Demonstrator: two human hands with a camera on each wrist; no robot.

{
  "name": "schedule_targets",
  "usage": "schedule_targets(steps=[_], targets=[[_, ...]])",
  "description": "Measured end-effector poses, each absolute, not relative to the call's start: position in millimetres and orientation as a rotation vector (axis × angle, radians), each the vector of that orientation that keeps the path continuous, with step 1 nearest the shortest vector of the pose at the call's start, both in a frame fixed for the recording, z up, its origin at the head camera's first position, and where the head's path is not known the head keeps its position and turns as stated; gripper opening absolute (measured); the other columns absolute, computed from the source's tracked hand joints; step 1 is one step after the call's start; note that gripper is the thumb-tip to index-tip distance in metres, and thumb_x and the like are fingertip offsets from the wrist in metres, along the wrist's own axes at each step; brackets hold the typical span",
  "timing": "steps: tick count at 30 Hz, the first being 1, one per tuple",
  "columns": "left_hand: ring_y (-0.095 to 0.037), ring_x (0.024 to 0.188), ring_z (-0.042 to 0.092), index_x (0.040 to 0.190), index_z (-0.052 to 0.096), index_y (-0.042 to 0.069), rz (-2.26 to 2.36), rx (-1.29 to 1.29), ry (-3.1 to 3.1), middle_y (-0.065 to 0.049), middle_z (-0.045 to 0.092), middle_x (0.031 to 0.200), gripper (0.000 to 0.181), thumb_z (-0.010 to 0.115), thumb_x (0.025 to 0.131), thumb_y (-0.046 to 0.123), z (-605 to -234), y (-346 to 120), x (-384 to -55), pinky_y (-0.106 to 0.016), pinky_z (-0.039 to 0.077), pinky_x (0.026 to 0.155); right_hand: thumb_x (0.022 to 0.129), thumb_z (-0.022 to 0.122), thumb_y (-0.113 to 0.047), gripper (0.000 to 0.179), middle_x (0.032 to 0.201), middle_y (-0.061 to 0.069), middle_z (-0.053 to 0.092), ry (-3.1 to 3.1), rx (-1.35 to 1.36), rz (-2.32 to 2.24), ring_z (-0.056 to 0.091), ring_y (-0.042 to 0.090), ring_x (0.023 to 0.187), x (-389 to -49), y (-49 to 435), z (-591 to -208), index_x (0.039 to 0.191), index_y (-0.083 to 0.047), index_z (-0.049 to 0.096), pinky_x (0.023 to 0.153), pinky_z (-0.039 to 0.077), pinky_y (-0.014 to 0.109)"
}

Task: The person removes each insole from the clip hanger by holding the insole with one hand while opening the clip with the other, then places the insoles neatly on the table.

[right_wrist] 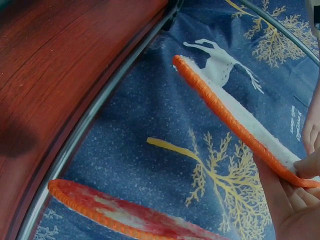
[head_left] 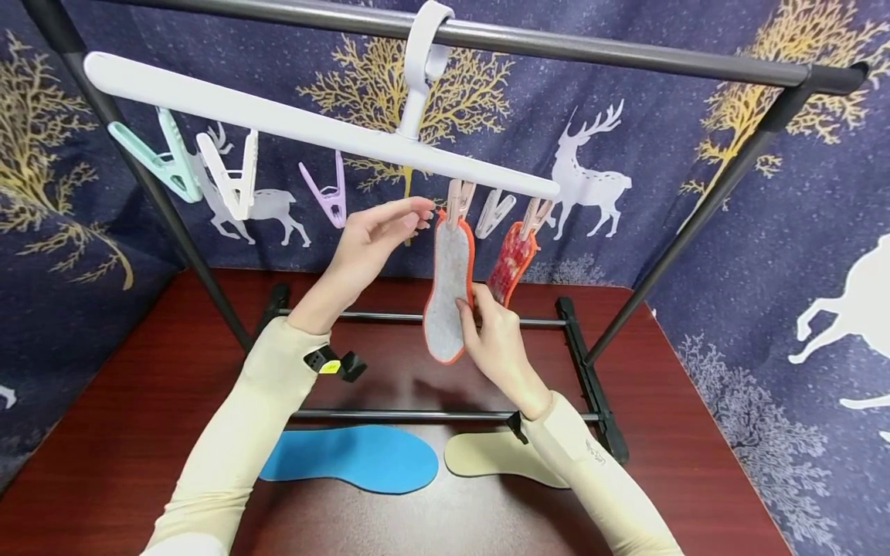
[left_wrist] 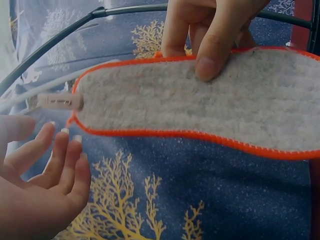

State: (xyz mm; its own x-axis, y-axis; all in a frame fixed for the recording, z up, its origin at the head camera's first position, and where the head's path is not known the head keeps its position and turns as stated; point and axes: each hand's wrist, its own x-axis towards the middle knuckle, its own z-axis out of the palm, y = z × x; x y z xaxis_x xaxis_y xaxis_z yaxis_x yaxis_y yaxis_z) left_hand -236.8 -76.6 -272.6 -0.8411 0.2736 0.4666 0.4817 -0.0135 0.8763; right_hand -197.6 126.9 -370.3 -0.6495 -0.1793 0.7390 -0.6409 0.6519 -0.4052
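1. My table (head_left: pixel 83 463) is dark reddish brown with a streaked wood grain.
2. Past its far edge and both side edges I see dark blue cloth (head_left: pixel 737 286), speckled and creased.
3. Yellow trees (head_left: pixel 42 177), white deer (head_left: pixel 594 181) and pale bushes (head_left: pixel 758 425) are printed on that cloth.
4. Light makes a pale glare (head_left: pixel 389 529) toward the table's near edge, before me.

The held insole (head_left: pixel 448 286) in the right fingers (left_wrist: pixel 215 47) is grey, edged orange. Beyond them, the second insole (head_left: pixel 511 261) is mottled red.
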Motion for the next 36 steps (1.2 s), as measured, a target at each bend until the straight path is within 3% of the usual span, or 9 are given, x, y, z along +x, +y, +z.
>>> schedule_targets(steps=[7, 15, 22, 31, 36], targets=[[-0.028, 0.119, 0.057, 0.135, 0.055, 0.003, -1.887, -0.792, -2.038, -0.018, 0.061, 0.125, 0.036, 0.053, 0.100, 0.012, -268, -65, -241, -0.031, 0.046, 0.103, 0.097, 0.059, -0.013, 0.016, 0.082, 0.009, 0.070, -2.203, 0.635, 0.908, 0.071, 0.017, 0.070, -197, 127, -370, 0.109, -0.003, 0.058, 0.058, 0.057, 0.026], [-0.016, 0.126, 0.053, 0.136, 0.054, 0.007, -1.860, -0.850, -2.121, -0.013, 0.058, 0.134, 0.037, 0.050, 0.102, 0.018, -262, -59, -244, -0.032, 0.041, 0.110, 0.096, 0.059, -0.012, 0.016, 0.084, 0.010, 0.071, -2.198, 0.646, 0.917, 0.071, 0.018, 0.072, -198, 126, -371, 0.108, -0.002, 0.059, 0.058, 0.058, 0.027], [-0.020, 0.132, 0.050, 0.138, 0.052, 0.006, -1.740, -0.884, -2.304, -0.012, 0.053, 0.141, 0.038, 0.047, 0.103, 0.020, -249, -52, -250, -0.036, 0.041, 0.110, 0.095, 0.060, -0.011, 0.016, 0.084, 0.011, 0.071, -2.173, 0.661, 0.932, 0.071, 0.019, 0.072, -199, 126, -372, 0.108, -0.002, 0.059, 0.058, 0.058, 0.029], [-0.018, 0.110, 0.065, 0.130, 0.059, 0.004, -1.833, -1.020, -2.206, -0.019, 0.069, 0.114, 0.032, 0.045, 0.103, 0.015, -247, -47, -257, -0.029, 0.049, 0.095, 0.095, 0.060, -0.011, 0.015, 0.083, 0.010, 0.071, -2.175, 0.657, 0.916, 0.071, 0.018, 0.072, -198, 125, -372, 0.108, -0.002, 0.058, 0.057, 0.057, 0.029], [-0.021, 0.108, 0.066, 0.129, 0.059, 0.005, -1.832, -1.031, -2.195, -0.019, 0.069, 0.113, 0.031, 0.046, 0.103, 0.016, -247, -44, -259, -0.028, 0.050, 0.090, 0.095, 0.061, -0.011, 0.016, 0.082, 0.009, 0.071, -2.178, 0.660, 0.917, 0.071, 0.018, 0.071, -197, 125, -372, 0.108, -0.002, 0.058, 0.056, 0.057, 0.026]])
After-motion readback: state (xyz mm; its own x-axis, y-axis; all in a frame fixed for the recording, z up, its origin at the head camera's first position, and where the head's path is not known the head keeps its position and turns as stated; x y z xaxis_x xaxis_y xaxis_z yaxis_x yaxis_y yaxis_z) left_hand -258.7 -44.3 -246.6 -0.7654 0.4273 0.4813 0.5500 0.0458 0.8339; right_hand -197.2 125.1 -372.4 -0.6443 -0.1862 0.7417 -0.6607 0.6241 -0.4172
